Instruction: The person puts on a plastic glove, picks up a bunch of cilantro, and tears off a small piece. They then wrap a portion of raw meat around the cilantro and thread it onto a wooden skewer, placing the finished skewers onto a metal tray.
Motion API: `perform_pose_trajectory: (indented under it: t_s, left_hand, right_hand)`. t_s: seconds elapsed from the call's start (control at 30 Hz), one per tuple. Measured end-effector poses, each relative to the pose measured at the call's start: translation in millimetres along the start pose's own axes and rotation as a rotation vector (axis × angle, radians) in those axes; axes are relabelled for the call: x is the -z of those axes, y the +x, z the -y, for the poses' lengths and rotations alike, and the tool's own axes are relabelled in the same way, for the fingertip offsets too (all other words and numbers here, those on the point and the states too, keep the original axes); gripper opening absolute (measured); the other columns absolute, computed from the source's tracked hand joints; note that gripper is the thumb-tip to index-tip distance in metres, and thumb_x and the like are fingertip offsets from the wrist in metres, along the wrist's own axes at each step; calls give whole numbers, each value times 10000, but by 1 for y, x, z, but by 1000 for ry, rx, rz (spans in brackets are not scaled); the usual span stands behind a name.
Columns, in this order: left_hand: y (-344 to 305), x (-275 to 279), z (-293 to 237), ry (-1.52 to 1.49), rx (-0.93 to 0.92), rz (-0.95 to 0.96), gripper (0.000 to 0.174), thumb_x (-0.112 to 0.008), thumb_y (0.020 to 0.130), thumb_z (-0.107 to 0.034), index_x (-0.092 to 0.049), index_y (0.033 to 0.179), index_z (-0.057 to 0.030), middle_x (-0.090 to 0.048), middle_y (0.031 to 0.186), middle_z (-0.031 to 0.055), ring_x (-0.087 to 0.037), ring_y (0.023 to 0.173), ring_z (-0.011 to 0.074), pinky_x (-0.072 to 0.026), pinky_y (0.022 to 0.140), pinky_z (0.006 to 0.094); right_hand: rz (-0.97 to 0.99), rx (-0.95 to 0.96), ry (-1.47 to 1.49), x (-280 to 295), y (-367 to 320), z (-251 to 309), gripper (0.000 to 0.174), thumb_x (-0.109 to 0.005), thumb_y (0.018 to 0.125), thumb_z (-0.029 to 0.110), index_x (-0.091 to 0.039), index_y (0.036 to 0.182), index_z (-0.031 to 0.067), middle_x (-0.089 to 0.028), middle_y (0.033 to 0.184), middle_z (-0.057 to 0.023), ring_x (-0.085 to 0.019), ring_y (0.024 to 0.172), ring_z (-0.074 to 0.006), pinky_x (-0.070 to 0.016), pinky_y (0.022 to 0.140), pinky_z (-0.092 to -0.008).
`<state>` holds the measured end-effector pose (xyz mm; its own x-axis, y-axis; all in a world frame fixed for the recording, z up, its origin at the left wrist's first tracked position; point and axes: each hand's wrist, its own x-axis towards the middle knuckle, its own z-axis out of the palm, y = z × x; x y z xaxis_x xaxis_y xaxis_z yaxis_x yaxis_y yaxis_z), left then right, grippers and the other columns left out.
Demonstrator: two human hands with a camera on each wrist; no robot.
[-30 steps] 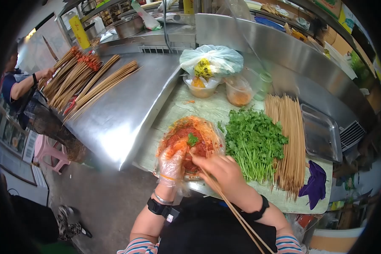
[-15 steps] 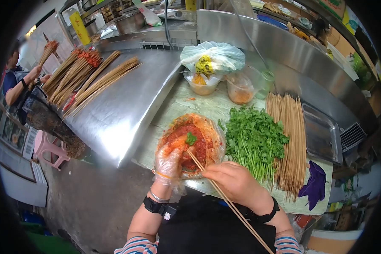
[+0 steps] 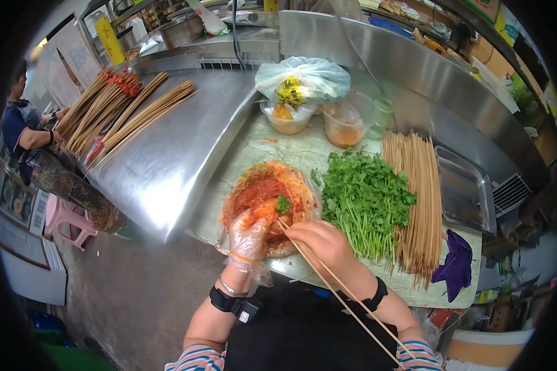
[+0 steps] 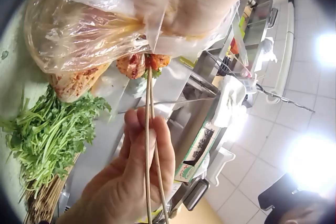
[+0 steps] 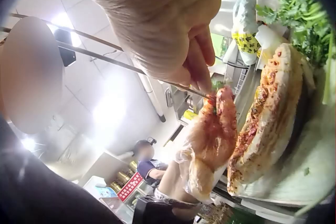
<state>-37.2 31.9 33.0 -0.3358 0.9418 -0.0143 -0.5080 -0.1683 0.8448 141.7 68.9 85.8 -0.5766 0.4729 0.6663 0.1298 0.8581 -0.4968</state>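
Observation:
My left hand (image 3: 252, 227), in a thin plastic glove, pinches a piece of red marinated meat (image 3: 261, 214) with a coriander leaf (image 3: 283, 204) on it, over the plastic-lined bowl of meat (image 3: 254, 179). My right hand (image 3: 312, 238) grips two bamboo skewers (image 3: 340, 290) whose tips touch that piece. In the left wrist view the skewers (image 4: 149, 140) run up from my right hand (image 4: 131, 182) into the meat (image 4: 143, 64). The right wrist view shows the meat (image 5: 218, 124) in the gloved fingers just under my right hand (image 5: 173, 35).
A coriander pile (image 3: 365, 195) lies right of the bowl, then a bundle of bare skewers (image 3: 414, 198), a metal tray (image 3: 467, 185) and a purple cloth (image 3: 457, 266). Bagged containers (image 3: 303, 83) stand behind. Loaded skewers (image 3: 120, 117) lie on the steel counter, with a person (image 3: 18, 133) at far left.
My right hand drew back toward me, then came forward again, bringing the skewer tips to the meat in my left hand. The person at left lowered a bundle of skewers.

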Motion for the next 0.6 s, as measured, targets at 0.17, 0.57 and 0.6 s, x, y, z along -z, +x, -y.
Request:
perform_pose_trajectory:
  t_s: [0.17, 0.57, 0.6]
  left_hand:
    - [9, -5, -8, -105, -159, -78, 541, -600, 869, -7, -380, 1363, 6, -546, 1223, 115, -624, 954, 197, -564, 828, 335]
    - [5, -8, -7, 7, -179, -113, 635, -736, 793, -102, -412, 1337, -57, -525, 1231, 94, -568, 1069, 200, -536, 875, 351]
    - [6, -7, -7, -35, -212, -85, 579, -694, 825, -80, -417, 1335, -79, -530, 1225, 104, -571, 1075, 217, -541, 870, 377]
  right_hand:
    - [-6, -247, 285, 12, -15, 19, 210, -630, 807, 5, -631, 1017, 1, -615, 962, -134, -644, 789, -222, -519, 711, -309]
    - [-152, -653, 658, 6, -43, 9, 239, -630, 882, 89, -577, 1100, 7, -622, 898, -59, -591, 802, -119, -499, 740, -270]
    - [-143, -733, 886, 16, -50, 8, 225, -614, 900, 107, -581, 1093, -4, -631, 913, -70, -599, 792, -124, -501, 741, -264]
